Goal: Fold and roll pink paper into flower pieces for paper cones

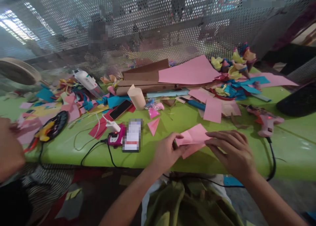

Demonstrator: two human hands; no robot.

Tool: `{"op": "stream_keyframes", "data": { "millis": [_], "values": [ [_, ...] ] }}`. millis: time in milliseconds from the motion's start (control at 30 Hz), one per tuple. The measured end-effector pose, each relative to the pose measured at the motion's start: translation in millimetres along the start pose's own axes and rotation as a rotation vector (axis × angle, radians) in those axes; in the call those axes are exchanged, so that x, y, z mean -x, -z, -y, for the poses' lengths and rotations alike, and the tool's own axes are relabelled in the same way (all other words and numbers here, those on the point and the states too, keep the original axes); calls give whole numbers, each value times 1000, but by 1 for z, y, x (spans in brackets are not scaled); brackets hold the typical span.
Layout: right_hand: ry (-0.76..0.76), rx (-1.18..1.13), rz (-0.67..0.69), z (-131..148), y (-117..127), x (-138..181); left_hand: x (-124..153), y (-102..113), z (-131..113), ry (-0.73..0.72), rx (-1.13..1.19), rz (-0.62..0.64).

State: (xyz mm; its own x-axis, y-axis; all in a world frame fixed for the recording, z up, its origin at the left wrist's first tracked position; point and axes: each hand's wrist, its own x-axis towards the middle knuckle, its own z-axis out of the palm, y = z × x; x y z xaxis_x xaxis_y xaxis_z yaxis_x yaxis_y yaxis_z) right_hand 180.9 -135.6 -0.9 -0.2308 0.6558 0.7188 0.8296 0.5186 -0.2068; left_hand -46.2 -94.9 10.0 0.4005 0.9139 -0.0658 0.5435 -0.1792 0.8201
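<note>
A folded sheet of pink paper (194, 135) is held between my two hands, just above the green table's front part. My left hand (171, 150) pinches its left edge between thumb and fingers. On the opposite side, my right hand (229, 148) grips the right edge, thumb below and fingers on top. A crease runs across the sheet, and a lower flap angles down towards me. Just left of it lies a small folded pink triangle (153, 126). Beyond my hands rest more pink paper pieces (212, 110) and a blue-handled cutter (195, 104).
A pink glue gun (268, 122) with a black cord lies at right. Left are a phone (132, 135), a magenta power socket (116, 137) and a dark phone (120, 109). A paper roll (137, 98) stands behind. Paper scraps and another person's arm (10, 147) are far left.
</note>
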Motion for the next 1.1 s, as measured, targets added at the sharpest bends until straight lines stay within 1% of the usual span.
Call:
{"op": "stream_keyframes", "data": {
  "millis": [100, 200, 267, 367, 467, 567, 633, 767, 833, 967, 1100],
  "values": [
    [21, 8, -13, -2, 9, 5, 5, 8, 4, -93, -141, -41],
    [34, -24, 33, -6, 12, 18, 12, 11, 12, -228, -327, -71],
    [24, -50, 75, -8, 9, 28, 17, 9, 20, -285, -428, -71],
    [-11, -85, 142, -11, 5, 44, 23, 7, 28, -315, -531, -59],
    [-70, -120, 202, -13, 5, 55, 25, 8, 30, -320, -594, -47],
    [-135, -146, 250, -13, 9, 57, 25, 11, 28, -318, -623, -22],
    [-160, -145, 278, -14, 11, 55, 25, 12, 26, -342, -619, 21],
    [-162, -102, 333, -18, 11, 49, 28, 11, 23, -406, -593, 132],
    [-144, -95, 373, -21, 11, 48, 29, 11, 23, -415, -594, 163],
    [-116, -120, 418, -27, 10, 49, 31, 11, 23, -407, -591, 176],
    [-145, -170, 427, -31, 11, 52, 32, 11, 24, -400, -582, 172]
  ]
}}
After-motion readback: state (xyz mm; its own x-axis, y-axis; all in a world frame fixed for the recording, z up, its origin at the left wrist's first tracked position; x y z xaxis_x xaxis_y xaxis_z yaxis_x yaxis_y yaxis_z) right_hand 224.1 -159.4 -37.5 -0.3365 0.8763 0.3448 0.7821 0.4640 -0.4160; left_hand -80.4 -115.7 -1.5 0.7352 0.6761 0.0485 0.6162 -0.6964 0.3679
